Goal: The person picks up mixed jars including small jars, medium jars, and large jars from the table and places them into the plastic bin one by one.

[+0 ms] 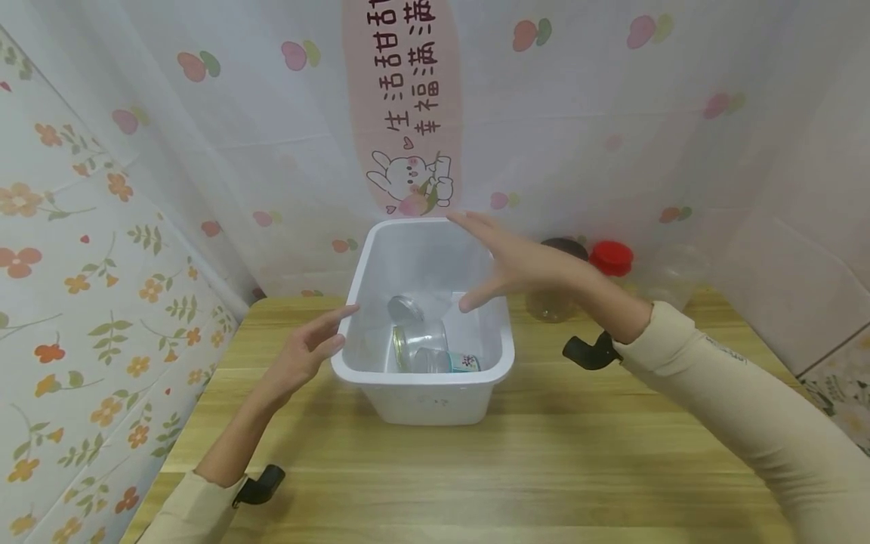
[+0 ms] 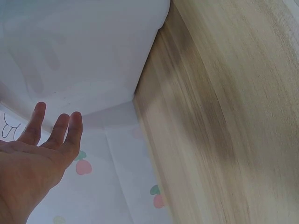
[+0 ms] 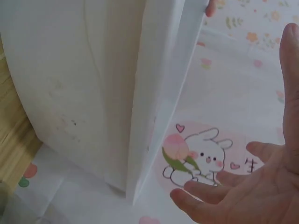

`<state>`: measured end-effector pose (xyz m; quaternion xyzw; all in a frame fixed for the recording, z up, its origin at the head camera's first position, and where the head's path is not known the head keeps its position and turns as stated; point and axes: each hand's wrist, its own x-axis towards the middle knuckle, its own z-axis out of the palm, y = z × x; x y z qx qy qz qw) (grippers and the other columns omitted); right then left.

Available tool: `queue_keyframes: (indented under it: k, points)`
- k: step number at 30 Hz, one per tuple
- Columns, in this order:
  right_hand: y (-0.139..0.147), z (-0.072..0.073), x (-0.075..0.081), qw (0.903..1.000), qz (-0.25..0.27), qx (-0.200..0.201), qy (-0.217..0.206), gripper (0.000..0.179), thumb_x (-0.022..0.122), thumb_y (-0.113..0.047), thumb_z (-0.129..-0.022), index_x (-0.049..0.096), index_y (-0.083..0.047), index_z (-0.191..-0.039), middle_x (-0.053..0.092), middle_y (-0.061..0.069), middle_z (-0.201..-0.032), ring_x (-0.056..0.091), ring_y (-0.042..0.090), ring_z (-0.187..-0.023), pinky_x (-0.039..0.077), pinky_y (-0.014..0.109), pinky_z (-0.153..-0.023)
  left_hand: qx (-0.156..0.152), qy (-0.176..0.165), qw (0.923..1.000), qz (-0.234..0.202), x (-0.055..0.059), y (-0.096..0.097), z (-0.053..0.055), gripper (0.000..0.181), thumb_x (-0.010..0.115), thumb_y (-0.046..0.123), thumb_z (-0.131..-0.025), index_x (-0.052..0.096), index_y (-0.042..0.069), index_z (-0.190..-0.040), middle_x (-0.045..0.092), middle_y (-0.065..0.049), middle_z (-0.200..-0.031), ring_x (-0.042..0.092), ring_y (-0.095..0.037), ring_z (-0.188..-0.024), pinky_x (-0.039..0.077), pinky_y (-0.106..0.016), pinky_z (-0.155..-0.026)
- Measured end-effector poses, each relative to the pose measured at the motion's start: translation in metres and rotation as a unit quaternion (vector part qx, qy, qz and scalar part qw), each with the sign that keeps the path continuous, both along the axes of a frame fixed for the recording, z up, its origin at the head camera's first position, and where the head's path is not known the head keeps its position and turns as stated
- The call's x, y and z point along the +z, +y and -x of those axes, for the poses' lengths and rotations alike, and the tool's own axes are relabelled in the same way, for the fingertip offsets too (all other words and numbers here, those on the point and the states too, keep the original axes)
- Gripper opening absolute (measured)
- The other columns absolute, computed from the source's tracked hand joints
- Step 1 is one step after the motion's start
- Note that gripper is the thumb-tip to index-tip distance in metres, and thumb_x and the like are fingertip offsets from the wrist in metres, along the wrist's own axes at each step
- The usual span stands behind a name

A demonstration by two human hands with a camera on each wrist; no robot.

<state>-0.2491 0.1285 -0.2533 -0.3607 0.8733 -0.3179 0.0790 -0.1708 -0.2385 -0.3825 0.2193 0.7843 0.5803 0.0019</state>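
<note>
A white plastic tub [image 1: 427,398] stands on the wooden table. Inside it lie a silver lid [image 1: 405,311], a clear jar [image 1: 427,335] with a gold-coloured rim, and a smaller clear container [image 1: 464,363] with a flowered label. My left hand [image 1: 299,361] is at the tub's left rim, its fingers extended and fingertips right at the edge. Over the right rim hovers my right hand [image 1: 506,257], fingers spread and thumb apart, with nothing held. In the right wrist view that hand [image 3: 252,186] shows its open palm beside the tub's wall [image 3: 70,93].
Behind my right forearm stand a jar with a dark lid [image 1: 566,247], a container with a red lid [image 1: 612,258] and a clear container [image 1: 676,272]. A patterned curtain [image 1: 285,151] hangs close behind the tub. Flowered cloth [image 1: 102,340] borders the table's left side.
</note>
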Motion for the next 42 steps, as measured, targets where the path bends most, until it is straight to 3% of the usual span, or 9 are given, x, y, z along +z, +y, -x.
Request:
queue_keyframes:
  k: [4, 8, 13, 16, 20, 24, 30, 39, 42]
  points:
    - [0.011, 0.001, -0.001, 0.9997, 0.019, 0.016, 0.006, 0.125, 0.096, -0.041, -0.069, 0.018, -0.016, -0.163, 0.027, 0.003, -0.162, 0.031, 0.026, -0.142, 0.033, 0.058, -0.109, 0.001, -0.002, 1.0, 0.002, -0.001, 0.0, 0.0, 0.046, 0.055, 0.009, -0.104, 0.05, 0.006, -0.15, 0.047, -0.014, -0.152, 0.046, -0.035, -0.135, 0.045, -0.028, -0.097]
    - [0.023, -0.002, -0.005, 0.9992, 0.034, -0.006, -0.022, 0.117, 0.095, -0.041, -0.07, 0.025, -0.022, -0.162, 0.034, 0.001, -0.158, 0.041, 0.029, -0.137, 0.04, 0.057, -0.103, -0.002, 0.002, 1.0, -0.001, -0.001, 0.0, 0.0, 0.046, 0.054, 0.008, -0.104, 0.049, 0.005, -0.15, 0.046, -0.015, -0.151, 0.046, -0.036, -0.135, 0.045, -0.028, -0.097]
    - [0.04, -0.009, -0.012, 0.9942, 0.082, -0.039, -0.059, 0.089, 0.092, -0.035, -0.075, 0.047, -0.023, -0.151, 0.051, 0.001, -0.147, 0.055, 0.029, -0.127, 0.049, 0.051, -0.096, -0.001, 0.003, 1.0, 0.001, -0.001, 0.0, 0.001, 0.046, 0.055, 0.008, -0.104, 0.05, 0.004, -0.149, 0.046, -0.015, -0.152, 0.045, -0.036, -0.135, 0.045, -0.028, -0.098]
    - [0.047, -0.009, -0.017, 0.9917, 0.111, -0.033, -0.056, 0.069, 0.091, -0.024, -0.079, 0.058, -0.017, -0.14, 0.061, 0.004, -0.136, 0.063, 0.03, -0.117, 0.053, 0.046, -0.09, 0.001, 0.002, 1.0, 0.001, -0.002, 0.0, 0.001, 0.046, 0.054, 0.008, -0.104, 0.05, 0.004, -0.149, 0.046, -0.015, -0.152, 0.045, -0.036, -0.135, 0.045, -0.028, -0.098]
    - [0.059, -0.008, -0.022, 0.9892, 0.134, -0.016, -0.056, 0.056, 0.087, -0.009, -0.082, 0.064, -0.011, -0.134, 0.067, 0.01, -0.126, 0.067, 0.033, -0.108, 0.055, 0.042, -0.087, 0.001, 0.0, 1.0, -0.002, -0.002, 0.0, 0.001, 0.046, 0.054, 0.009, -0.104, 0.049, 0.005, -0.15, 0.046, -0.015, -0.152, 0.045, -0.036, -0.135, 0.045, -0.028, -0.098]
    - [0.071, -0.008, -0.028, 0.9904, 0.131, -0.011, -0.043, 0.052, 0.084, -0.004, -0.083, 0.065, -0.008, -0.132, 0.069, 0.01, -0.121, 0.068, 0.034, -0.106, 0.055, 0.039, -0.086, 0.002, 0.002, 1.0, -0.003, -0.001, 0.001, 0.001, 0.046, 0.054, 0.008, -0.104, 0.049, 0.004, -0.15, 0.046, -0.016, -0.151, 0.044, -0.036, -0.135, 0.045, -0.027, -0.098]
    - [0.09, -0.012, -0.039, 0.9942, 0.099, -0.038, -0.019, 0.05, 0.088, -0.015, -0.082, 0.068, -0.011, -0.128, 0.071, 0.007, -0.11, 0.07, 0.024, -0.099, 0.056, 0.035, -0.083, 0.001, 0.001, 1.0, -0.002, -0.001, 0.001, 0.001, 0.046, 0.054, 0.009, -0.104, 0.049, 0.005, -0.15, 0.046, -0.015, -0.151, 0.045, -0.036, -0.135, 0.045, -0.028, -0.098]
    - [0.116, -0.017, -0.055, 0.9929, 0.098, -0.037, -0.057, 0.054, 0.086, -0.019, -0.084, 0.063, -0.005, -0.131, 0.069, 0.008, -0.12, 0.068, 0.029, -0.106, 0.056, 0.032, -0.084, 0.0, 0.001, 1.0, -0.001, -0.001, 0.002, 0.001, 0.046, 0.053, 0.009, -0.105, 0.049, 0.006, -0.15, 0.045, -0.014, -0.153, 0.043, -0.035, -0.137, 0.044, -0.028, -0.098]
    - [0.123, -0.019, -0.062, 0.9938, 0.09, -0.039, -0.052, 0.053, 0.085, -0.019, -0.085, 0.063, -0.005, -0.131, 0.069, 0.008, -0.121, 0.068, 0.031, -0.107, 0.056, 0.031, -0.083, 0.0, 0.001, 1.0, -0.001, -0.001, 0.002, 0.001, 0.046, 0.053, 0.008, -0.105, 0.049, 0.005, -0.15, 0.045, -0.014, -0.153, 0.043, -0.036, -0.137, 0.044, -0.028, -0.098]
